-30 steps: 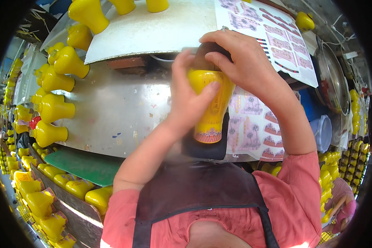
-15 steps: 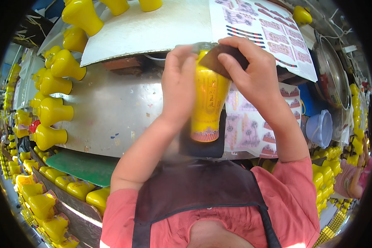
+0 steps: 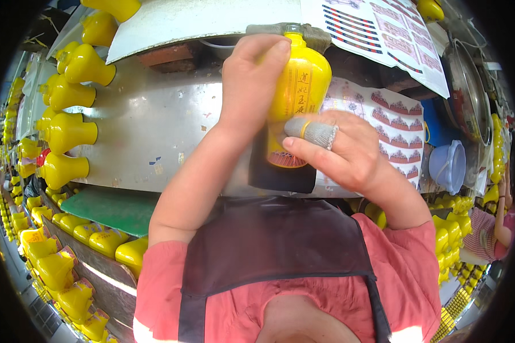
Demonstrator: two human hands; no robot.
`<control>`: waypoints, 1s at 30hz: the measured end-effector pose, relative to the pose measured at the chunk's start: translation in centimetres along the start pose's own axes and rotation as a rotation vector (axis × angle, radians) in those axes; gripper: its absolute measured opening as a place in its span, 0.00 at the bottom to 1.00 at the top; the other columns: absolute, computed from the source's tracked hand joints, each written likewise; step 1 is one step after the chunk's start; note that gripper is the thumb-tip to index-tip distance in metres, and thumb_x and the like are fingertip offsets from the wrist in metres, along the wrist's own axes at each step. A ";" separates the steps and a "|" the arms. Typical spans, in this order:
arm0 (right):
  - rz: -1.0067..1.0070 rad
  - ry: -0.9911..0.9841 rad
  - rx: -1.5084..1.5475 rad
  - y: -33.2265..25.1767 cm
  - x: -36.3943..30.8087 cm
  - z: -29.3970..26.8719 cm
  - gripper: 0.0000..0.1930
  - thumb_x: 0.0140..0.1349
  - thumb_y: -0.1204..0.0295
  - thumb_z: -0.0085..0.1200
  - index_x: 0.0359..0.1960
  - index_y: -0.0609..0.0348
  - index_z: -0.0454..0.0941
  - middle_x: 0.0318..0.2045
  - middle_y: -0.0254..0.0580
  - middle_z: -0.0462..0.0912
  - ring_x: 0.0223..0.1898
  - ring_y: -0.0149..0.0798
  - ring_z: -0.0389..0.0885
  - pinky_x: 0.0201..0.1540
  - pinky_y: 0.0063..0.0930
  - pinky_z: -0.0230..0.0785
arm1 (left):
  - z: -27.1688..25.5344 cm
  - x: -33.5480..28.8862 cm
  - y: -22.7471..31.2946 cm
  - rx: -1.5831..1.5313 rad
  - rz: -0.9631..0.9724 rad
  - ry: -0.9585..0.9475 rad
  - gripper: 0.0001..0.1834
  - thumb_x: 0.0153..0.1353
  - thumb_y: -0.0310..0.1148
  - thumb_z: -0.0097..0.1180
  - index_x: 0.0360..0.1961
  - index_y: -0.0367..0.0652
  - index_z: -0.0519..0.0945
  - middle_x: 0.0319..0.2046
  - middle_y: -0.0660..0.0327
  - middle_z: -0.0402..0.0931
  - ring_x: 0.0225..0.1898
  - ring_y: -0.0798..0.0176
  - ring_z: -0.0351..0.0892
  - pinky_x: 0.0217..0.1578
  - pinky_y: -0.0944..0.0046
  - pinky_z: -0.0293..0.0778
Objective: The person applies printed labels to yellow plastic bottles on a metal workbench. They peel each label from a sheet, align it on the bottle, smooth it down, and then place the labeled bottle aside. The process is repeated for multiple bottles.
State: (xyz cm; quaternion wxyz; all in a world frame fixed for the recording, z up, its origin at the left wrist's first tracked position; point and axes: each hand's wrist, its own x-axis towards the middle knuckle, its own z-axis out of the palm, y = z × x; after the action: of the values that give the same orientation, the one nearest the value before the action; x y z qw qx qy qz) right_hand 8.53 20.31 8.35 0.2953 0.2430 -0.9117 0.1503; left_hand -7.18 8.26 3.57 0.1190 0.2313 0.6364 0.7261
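Observation:
A glossy yellow bottle (image 3: pixel 303 80) with a clear glass neck lies on a black pad (image 3: pixel 283 177), its neck pointing away from me. Dark red characters run down its front, and a red and purple patterned band (image 3: pixel 286 159) rings its base. My left hand (image 3: pixel 250 80) is closed on the bottle's left shoulder. My right hand (image 3: pixel 346 150) reaches across the lower front, fingers stretched out and partly blurred. On its index finger is a grey knitted finger sleeve (image 3: pixel 315 132) with a yellow band, touching the bottle just above the decorated base. A grey-brown cloth (image 3: pixel 316 36) lies behind the neck.
Yellow bottles (image 3: pixel 68 137) line the metal table's left edge. Printed decal sheets (image 3: pixel 397 131) lie to the right, another (image 3: pixel 383 40) on the white board beyond. A lilac bucket (image 3: pixel 447 167) stands at the right. Below left are a green board (image 3: pixel 111 211) and more bottles.
My right hand has moved from the bottle's neck to its lower front; the brown flat piece it held is out of sight. My left hand stays at the upper bottle. The view has shifted.

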 end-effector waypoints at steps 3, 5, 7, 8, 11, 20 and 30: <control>0.191 0.149 -0.063 -1.6 0.5 0.5 0.17 0.47 0.72 0.67 0.41 0.56 0.87 0.34 0.42 0.84 0.39 0.46 0.86 0.40 0.37 0.81 | -0.2 -0.2 0.4 -0.190 -0.122 -0.005 0.12 0.74 0.34 0.57 0.47 0.35 0.85 0.42 0.61 0.84 0.41 0.71 0.81 0.47 0.70 0.78; 0.064 0.100 -0.132 -2.9 1.4 1.6 0.15 0.46 0.70 0.66 0.39 0.59 0.86 0.30 0.42 0.81 0.39 0.47 0.85 0.40 0.38 0.80 | -0.4 -0.3 0.6 -0.220 -0.111 -0.031 0.14 0.76 0.36 0.54 0.49 0.35 0.84 0.43 0.63 0.85 0.44 0.71 0.81 0.51 0.69 0.76; -0.003 -0.018 -0.132 -4.5 1.8 2.7 0.14 0.50 0.72 0.66 0.39 0.61 0.85 0.29 0.41 0.79 0.40 0.47 0.86 0.41 0.38 0.80 | -0.7 -0.3 0.7 -0.228 -0.140 -0.075 0.15 0.74 0.37 0.57 0.51 0.37 0.83 0.47 0.61 0.83 0.47 0.69 0.80 0.53 0.67 0.75; -0.073 -0.095 -0.138 -5.4 1.8 3.2 0.13 0.53 0.74 0.66 0.41 0.62 0.85 0.30 0.41 0.78 0.40 0.45 0.87 0.41 0.37 0.81 | -0.8 -0.4 0.7 -0.222 -0.145 -0.093 0.15 0.73 0.38 0.58 0.52 0.38 0.83 0.49 0.61 0.81 0.49 0.68 0.79 0.54 0.66 0.74; 0.011 0.020 -0.145 -5.5 1.1 4.1 0.11 0.49 0.75 0.64 0.35 0.63 0.83 0.29 0.42 0.76 0.38 0.49 0.84 0.40 0.39 0.79 | -0.6 -0.8 0.4 0.341 0.225 -0.070 0.20 0.64 0.43 0.64 0.51 0.41 0.84 0.51 0.53 0.78 0.56 0.53 0.77 0.59 0.57 0.72; 0.476 0.196 0.172 -1.5 -2.2 1.2 0.15 0.51 0.86 0.65 0.39 0.54 0.85 0.40 0.44 0.88 0.39 0.45 0.89 0.40 0.35 0.81 | -0.7 -0.7 -2.1 0.140 0.126 -0.120 0.20 0.74 0.42 0.54 0.60 0.42 0.76 0.55 0.60 0.73 0.52 0.67 0.77 0.54 0.66 0.75; 0.727 0.385 0.534 -1.7 -6.1 4.5 0.10 0.66 0.80 0.63 0.47 0.62 0.78 0.39 0.44 0.86 0.39 0.37 0.87 0.43 0.28 0.78 | -0.3 -2.6 -1.2 -0.039 -0.045 -0.105 0.27 0.70 0.38 0.55 0.67 0.39 0.68 0.58 0.55 0.71 0.58 0.63 0.73 0.59 0.62 0.72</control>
State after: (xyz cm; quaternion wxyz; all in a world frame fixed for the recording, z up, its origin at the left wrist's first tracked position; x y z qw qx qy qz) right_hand 11.68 19.14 1.36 0.3145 -0.0560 -0.7958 0.5145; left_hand -5.21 6.94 1.91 0.1731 0.2525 0.6202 0.7222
